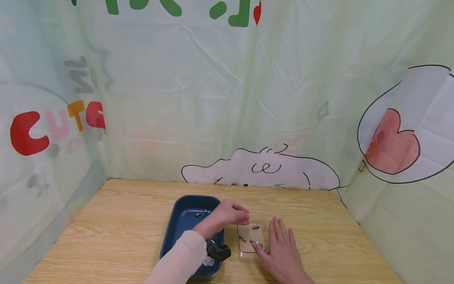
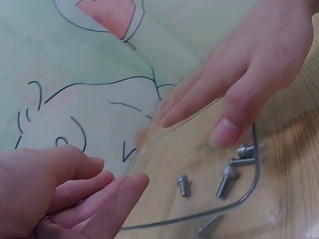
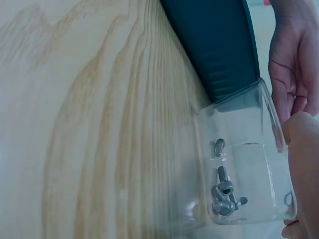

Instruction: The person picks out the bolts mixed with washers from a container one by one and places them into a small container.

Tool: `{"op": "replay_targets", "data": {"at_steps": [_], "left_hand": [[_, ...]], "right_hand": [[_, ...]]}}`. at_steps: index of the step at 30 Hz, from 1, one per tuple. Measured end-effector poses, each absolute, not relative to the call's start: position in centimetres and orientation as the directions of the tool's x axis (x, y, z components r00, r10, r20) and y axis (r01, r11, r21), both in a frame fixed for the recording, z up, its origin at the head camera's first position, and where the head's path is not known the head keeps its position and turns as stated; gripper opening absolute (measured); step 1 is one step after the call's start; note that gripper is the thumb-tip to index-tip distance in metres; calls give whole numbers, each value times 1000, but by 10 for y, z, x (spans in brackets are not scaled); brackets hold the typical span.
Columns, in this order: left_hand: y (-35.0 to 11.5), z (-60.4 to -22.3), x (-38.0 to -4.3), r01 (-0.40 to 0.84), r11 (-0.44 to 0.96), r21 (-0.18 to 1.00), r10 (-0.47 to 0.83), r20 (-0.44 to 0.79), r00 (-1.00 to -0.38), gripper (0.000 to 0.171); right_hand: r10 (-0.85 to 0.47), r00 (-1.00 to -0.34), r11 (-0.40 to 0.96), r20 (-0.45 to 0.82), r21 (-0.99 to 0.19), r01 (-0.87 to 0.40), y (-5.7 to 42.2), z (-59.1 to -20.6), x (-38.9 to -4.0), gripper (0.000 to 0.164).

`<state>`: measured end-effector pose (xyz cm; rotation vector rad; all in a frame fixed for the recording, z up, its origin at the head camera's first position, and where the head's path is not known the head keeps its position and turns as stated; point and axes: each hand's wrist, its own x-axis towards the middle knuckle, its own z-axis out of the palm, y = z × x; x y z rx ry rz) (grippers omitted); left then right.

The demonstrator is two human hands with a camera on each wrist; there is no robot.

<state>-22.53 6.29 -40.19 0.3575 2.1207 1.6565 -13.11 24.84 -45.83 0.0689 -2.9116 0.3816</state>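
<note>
A clear plastic box (image 1: 250, 232) stands on the table and holds several metal screws (image 1: 256, 226). My left hand (image 1: 228, 213) hovers above its left back part, fingers loosely bent. In the left wrist view, nothing shows between that thumb and the fingertips (image 2: 137, 183). Along the box's right side lies my right hand (image 1: 281, 246), fingers straight, with the thumb at the near right corner. The right wrist view shows screws (image 3: 224, 181) gathered near one end of the box (image 3: 244, 122).
Left of the box sits a dark blue tray (image 1: 182, 227), partly hidden by my left forearm. Screws (image 1: 201, 213) lie at its far end and round washers (image 1: 208, 261) at its near end. A printed curtain (image 1: 170, 118) hangs behind the wooden table (image 1: 117, 225).
</note>
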Motion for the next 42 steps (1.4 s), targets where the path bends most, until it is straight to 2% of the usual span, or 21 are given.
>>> {"op": "replay_targets", "data": {"at_steps": [13, 22, 29, 42], "left_hand": [[29, -401, -239, -72, 147, 986, 439, -130, -889, 30], [9, -399, -244, -66, 147, 987, 423, -123, -898, 30], [-6, -398, -245, -67, 156, 985, 386, -124, -914, 33], [-30, -411, -252, -100, 190, 977, 310, -157, -938, 30]], "right_hand": [[-81, -963, 949, 259, -276, -154, 229, -441, -130, 90], [-86, -975, 946, 204, -290, -145, 213, -436, -132, 95], [-127, -965, 938, 230, -288, -192, 202, -436, -131, 96], [-175, -979, 930, 106, -309, -200, 175, -435, -133, 97]]}}
